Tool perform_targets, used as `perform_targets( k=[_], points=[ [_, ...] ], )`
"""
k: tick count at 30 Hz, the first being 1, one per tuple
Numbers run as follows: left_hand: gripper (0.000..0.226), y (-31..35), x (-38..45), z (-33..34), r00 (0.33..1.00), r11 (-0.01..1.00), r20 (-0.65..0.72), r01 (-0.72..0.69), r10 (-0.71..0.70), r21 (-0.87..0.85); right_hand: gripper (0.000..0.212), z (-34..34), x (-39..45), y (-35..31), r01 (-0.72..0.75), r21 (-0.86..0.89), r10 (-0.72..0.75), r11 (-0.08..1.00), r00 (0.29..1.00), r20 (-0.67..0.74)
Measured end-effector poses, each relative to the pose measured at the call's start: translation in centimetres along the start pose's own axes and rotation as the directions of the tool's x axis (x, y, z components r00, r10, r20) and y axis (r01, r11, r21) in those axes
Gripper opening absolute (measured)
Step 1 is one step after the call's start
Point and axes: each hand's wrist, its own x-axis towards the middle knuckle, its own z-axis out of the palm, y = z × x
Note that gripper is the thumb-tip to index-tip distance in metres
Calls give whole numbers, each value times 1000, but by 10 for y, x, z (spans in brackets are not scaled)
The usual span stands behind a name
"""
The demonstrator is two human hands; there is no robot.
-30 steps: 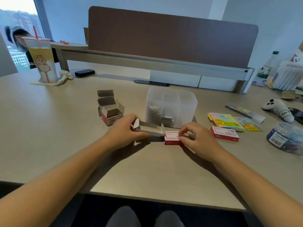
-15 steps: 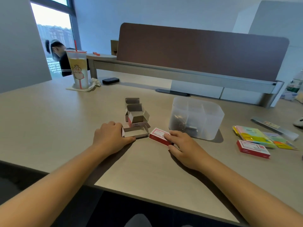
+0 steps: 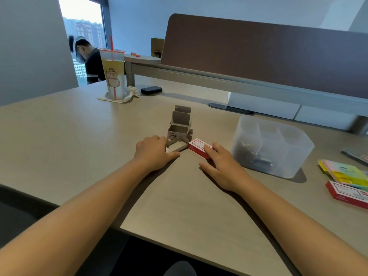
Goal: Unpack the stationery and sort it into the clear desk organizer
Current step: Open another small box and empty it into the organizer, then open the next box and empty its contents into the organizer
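Note:
My left hand point(image 3: 153, 152) lies on the desk with its fingers curled over an opened, empty grey cardboard box point(image 3: 176, 146). Just to its right, my right hand point(image 3: 223, 166) holds a small closed red and white box point(image 3: 197, 147), fingers over its right end. The two boxes nearly touch. Right of my right hand stands the clear desk organizer point(image 3: 294, 154), and its left compartment holds metal clips point(image 3: 246, 154). Another opened, empty box point(image 3: 180, 126) stands behind my hands.
A second red box point(image 3: 346, 193) and packs of sticky notes point(image 3: 346, 172) lie at the right edge. A drink cup point(image 3: 113, 74) on a napkin and a black case point(image 3: 151, 90) sit far left. A brown divider point(image 3: 258, 54) closes the back. A person stands by the window.
Both hands have slid their boxes left, away from the organizer and up to the empty boxes. The camera has turned left, so the items on the right have left the view.

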Motion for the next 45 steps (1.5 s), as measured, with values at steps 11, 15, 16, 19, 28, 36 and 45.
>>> perform_targets(
  k=[11,15,16,19,28,36,45],
  points=[
    [51,25,-34,-14,963,967,-207,-205,172,-152,53,-19,-51,12,63,-44,-66,997,996,-67],
    [51,65,-59,-11,914,897,-101,-404,392,-181,45,-31,-91,47,8,-41,-11,999,996,-89],
    [51,77,-63,-8,891,875,-53,-454,452,-170,43,-34,-100,57,-25,-39,21,999,995,-97],
    [53,114,-73,2,804,809,95,-575,587,-123,41,-43,-127,89,-142,-44,135,989,982,-129],
    [53,159,-75,17,686,718,221,-686,693,-119,38,-66,-160,159,-463,-121,402,878,851,-338],
    [80,157,-73,22,684,711,202,-692,701,-124,35,-66,-164,156,-401,-156,323,903,872,-368],
    [98,153,-70,27,703,724,170,-670,690,-163,44,-66,-164,162,-483,40,467,875,818,-336]
  ],
)
